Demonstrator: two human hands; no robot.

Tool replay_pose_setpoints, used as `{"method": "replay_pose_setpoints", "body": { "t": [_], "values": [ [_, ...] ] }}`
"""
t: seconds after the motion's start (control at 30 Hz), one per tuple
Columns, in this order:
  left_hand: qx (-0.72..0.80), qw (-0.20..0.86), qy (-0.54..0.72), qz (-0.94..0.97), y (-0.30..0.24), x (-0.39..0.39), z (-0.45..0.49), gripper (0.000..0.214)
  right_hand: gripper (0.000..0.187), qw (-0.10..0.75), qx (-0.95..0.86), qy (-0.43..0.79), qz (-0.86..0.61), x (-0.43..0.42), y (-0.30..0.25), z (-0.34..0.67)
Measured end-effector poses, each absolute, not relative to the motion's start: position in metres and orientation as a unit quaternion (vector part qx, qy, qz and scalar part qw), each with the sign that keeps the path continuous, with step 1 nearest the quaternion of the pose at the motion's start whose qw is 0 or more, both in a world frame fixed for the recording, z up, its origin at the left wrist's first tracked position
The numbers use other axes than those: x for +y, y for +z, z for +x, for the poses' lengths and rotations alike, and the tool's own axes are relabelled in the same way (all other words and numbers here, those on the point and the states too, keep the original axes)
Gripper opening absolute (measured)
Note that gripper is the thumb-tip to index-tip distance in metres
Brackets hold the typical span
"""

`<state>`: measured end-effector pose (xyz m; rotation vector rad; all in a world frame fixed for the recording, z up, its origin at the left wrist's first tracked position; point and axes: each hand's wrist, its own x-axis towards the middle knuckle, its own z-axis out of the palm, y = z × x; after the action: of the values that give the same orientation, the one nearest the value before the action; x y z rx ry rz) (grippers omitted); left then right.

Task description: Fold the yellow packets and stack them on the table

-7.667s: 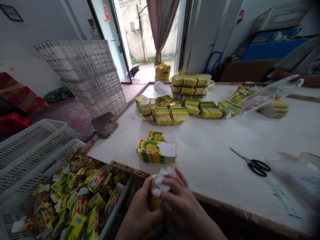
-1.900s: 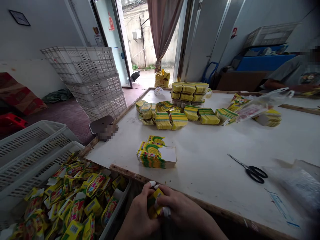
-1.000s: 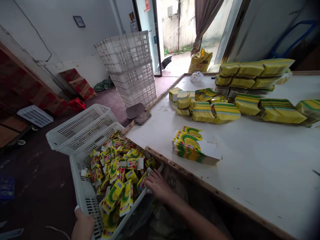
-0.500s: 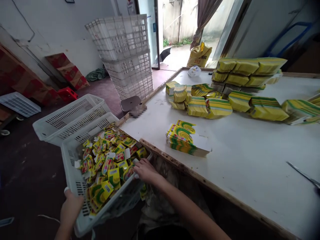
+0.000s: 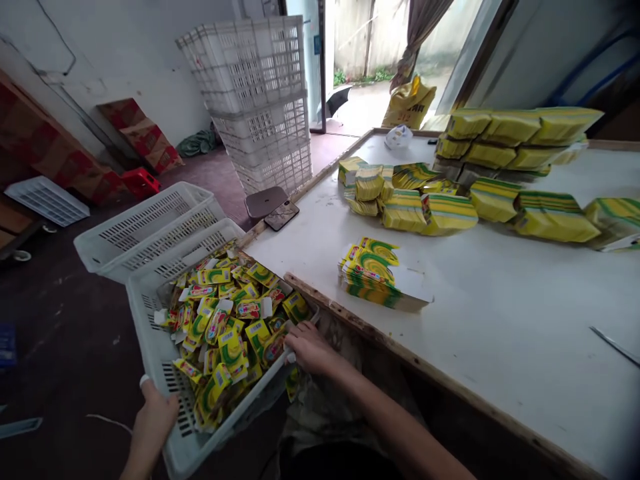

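A white plastic crate (image 5: pixel 150 333) full of small folded yellow-green boxes (image 5: pixel 225 327) sits beside the table, tilted towards me. My left hand (image 5: pixel 153 417) grips its near left corner from outside. My right hand (image 5: pixel 310 347) clasps the crate's right rim, next to the table's edge. On the table just beyond lies a stack of flat yellow-green box blanks (image 5: pixel 380 277).
An empty white crate (image 5: pixel 140 223) lies behind the full one, and more white crates (image 5: pixel 260 100) are stacked near the doorway. Several bundles of yellow blanks (image 5: pixel 475 180) cover the far table. A phone (image 5: pixel 281 215) lies at the table's corner. Scissor blades (image 5: pixel 615 343) show at right.
Both hands left the small box they were folding over my lap and took hold of the crate. My view swung left, and the crate was lifted and tilted slightly.
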<state>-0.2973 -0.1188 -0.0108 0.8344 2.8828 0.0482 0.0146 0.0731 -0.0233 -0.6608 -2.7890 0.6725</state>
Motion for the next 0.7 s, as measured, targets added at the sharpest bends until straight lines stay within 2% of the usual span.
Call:
{"method": "replay_pose_setpoints", "body": {
  "t": [0.13, 0.23, 0.3, 0.37, 0.53, 0.6, 0.7],
  "values": [
    [0.959, 0.074, -0.016, 0.274, -0.008, -0.124, -0.289, 0.062, 0.025, 0.100, -0.941, 0.245, -0.212, 0.074, -0.023, 0.022],
    [0.955, 0.028, -0.024, 0.295, -0.001, -0.118, -0.277, 0.065, 0.025, 0.098, -0.936, 0.258, -0.218, 0.073, -0.023, 0.022],
    [0.940, -0.020, -0.012, 0.340, 0.001, -0.105, -0.261, 0.067, 0.027, 0.099, -0.932, 0.266, -0.226, 0.072, -0.022, 0.022],
    [0.902, -0.031, 0.006, 0.431, -0.002, -0.086, -0.240, 0.057, 0.028, 0.101, -0.928, 0.274, -0.229, 0.070, -0.022, 0.023],
    [0.700, 0.072, 0.004, 0.710, -0.030, -0.027, -0.192, 0.038, 0.025, 0.108, -0.922, 0.283, -0.241, 0.067, -0.019, 0.024],
    [0.654, 0.092, -0.011, 0.751, -0.041, -0.008, -0.191, 0.039, 0.023, 0.114, -0.919, 0.284, -0.249, 0.066, -0.020, 0.023],
    [0.663, 0.087, -0.031, 0.743, -0.048, 0.018, -0.218, 0.054, 0.023, 0.121, -0.915, 0.289, -0.255, 0.066, -0.021, 0.022]
  ]
}}
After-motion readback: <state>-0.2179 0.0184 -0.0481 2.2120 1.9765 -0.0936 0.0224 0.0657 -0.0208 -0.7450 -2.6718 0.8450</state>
